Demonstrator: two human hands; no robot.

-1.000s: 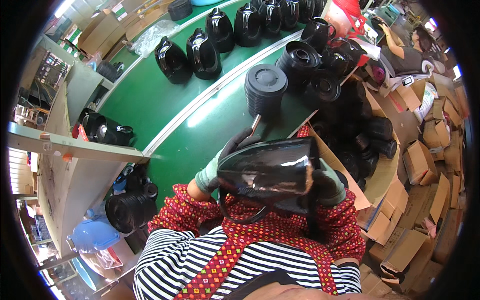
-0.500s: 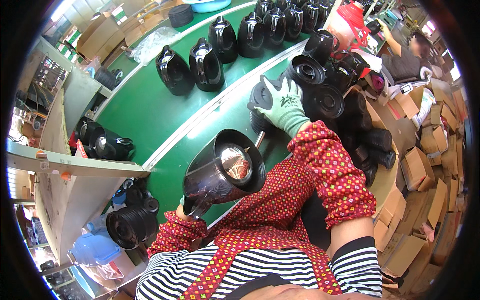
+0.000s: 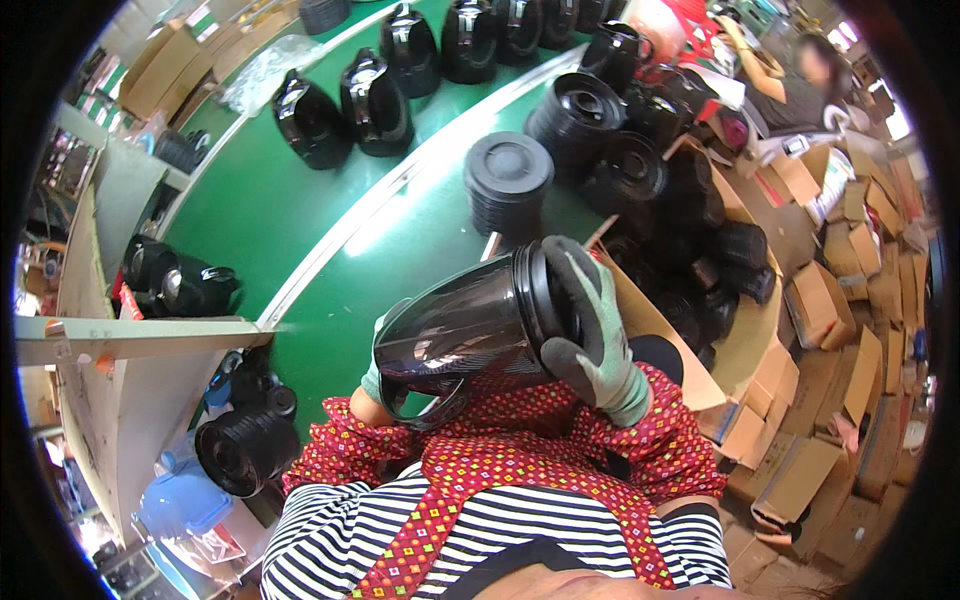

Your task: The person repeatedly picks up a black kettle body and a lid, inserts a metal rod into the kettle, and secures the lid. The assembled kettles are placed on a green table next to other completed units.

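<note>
A glossy black thermos jug (image 3: 450,325) lies tilted on its side in front of me, its handle towards my body. My left hand (image 3: 373,375) is closed round the jug from its far left side; most of the fingers are hidden behind it. A round black base cap (image 3: 540,297) covers the jug's wide end, where my right hand (image 3: 592,330), in a grey and pale green glove, grips it and presses it on. Just beyond stands a stack of matching round black caps (image 3: 508,180) on the green work table (image 3: 330,275).
Several upright black jugs (image 3: 375,105) line the table's far side, past a pale rail (image 3: 400,180). At right, a cardboard box (image 3: 660,330) holds more black parts. A blue container (image 3: 185,498) stands low at left. A co-worker (image 3: 805,90) sits at the far right.
My right hand has come from the cap stack to the jug with a cap, which now covers the wide end. The jug has turned and that end now faces right.
</note>
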